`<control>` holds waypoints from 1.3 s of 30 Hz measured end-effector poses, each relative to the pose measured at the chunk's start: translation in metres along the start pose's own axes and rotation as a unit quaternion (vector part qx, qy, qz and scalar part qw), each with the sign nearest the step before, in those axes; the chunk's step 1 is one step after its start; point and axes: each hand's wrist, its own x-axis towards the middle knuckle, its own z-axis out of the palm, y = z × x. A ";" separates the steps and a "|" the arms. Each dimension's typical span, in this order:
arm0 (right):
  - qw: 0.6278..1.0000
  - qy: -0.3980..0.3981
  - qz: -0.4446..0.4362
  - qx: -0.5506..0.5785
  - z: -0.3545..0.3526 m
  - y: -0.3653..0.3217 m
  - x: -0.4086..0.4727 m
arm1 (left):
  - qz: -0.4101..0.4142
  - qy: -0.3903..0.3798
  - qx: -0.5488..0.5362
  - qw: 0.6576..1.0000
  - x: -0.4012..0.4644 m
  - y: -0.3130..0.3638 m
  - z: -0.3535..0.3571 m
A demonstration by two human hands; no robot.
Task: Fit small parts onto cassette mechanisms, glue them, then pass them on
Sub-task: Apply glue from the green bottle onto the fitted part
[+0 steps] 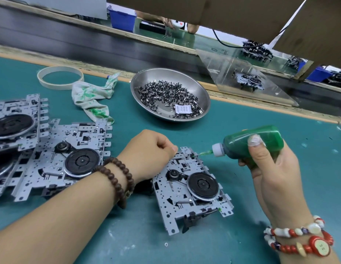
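Factory bench, teal mat (185, 248) scuffed with white flecks; dark conveyor belt (74, 35) runs along the far edge.

Stamped grey sheet-metal cassette mechanism with a black flywheel (192, 189) lies flat on the mat, front centre, between both hands. Left hand (152, 151) rests curled on its upper-left corner, thumb and fingertips bunched at the plate edge; cannot tell whether it pinches a part or only steadies the plate. Right hand (270, 162) grips a soft translucent bottle of green glue with a white cap and thin nozzle (253, 143), thumb across the body; nozzle tip touches the top edge of the plate, where a green dot shows. A second green dot sits at the lower right corner.

Handling, as judged: the plate looks stiff and light, with sharp tabs and many loose-looking levers. Best taken by the bare outer edges, away from the flywheel, the belt and the wet glue spots. The bottle is squeezable; a light press should do, or glue will run.

More mechanisms of the same kind are stacked overlapping at left (51, 149). A shallow steel bowl of small dark metal parts (170, 94) stands behind, with a white packet in it. A green-stained white rag (91, 98) and a tape ring (60, 77) lie far left.
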 end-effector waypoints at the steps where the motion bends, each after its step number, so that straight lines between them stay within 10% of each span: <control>1: 1.000 0.001 -0.001 -0.002 0.000 0.000 0.000 | 0.001 0.000 0.001 1.000 0.000 0.000 0.000; 39: 1.000 0.015 -0.016 -0.012 0.000 0.000 -0.001 | 0.000 0.007 0.000 1.000 0.001 0.000 0.000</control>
